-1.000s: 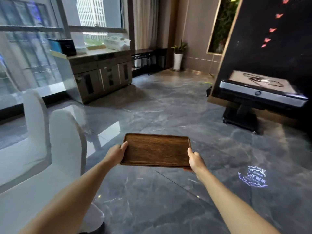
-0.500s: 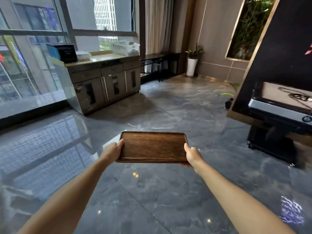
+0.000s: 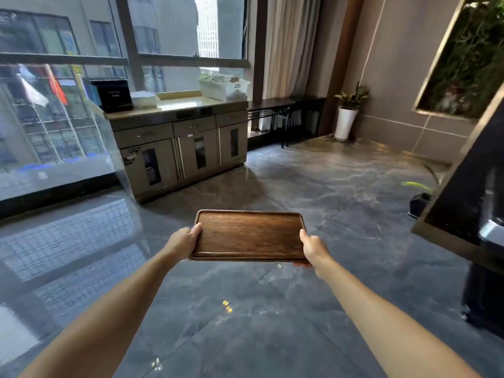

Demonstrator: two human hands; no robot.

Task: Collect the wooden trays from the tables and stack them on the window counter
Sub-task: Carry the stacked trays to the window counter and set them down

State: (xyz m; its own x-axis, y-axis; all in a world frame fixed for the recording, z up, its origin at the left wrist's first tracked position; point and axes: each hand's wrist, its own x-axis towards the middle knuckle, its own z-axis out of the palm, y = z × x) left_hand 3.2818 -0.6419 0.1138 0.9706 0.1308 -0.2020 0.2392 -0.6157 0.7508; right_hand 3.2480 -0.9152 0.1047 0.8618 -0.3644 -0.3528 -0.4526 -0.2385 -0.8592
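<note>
A dark wooden tray (image 3: 249, 234) is held level in front of me above the grey marble floor. My left hand (image 3: 182, 240) grips its left short edge and my right hand (image 3: 311, 248) grips its right short edge, thumbs on top. The tray is empty. Ahead and to the left stands the window counter (image 3: 185, 105), a beige top over grey cabinets with glass-paned doors, a few steps away.
On the counter sit a black box (image 3: 113, 94), a white stack (image 3: 144, 99) and a white basket (image 3: 225, 88). A dark bench (image 3: 286, 103) and a potted plant (image 3: 347, 113) stand beyond. A dark slanted panel (image 3: 469, 192) is at the right.
I have walked closer to the counter, which now looks larger. The white chairs at the left and the machine at the right have left the view. Both hands still hold the tray.
</note>
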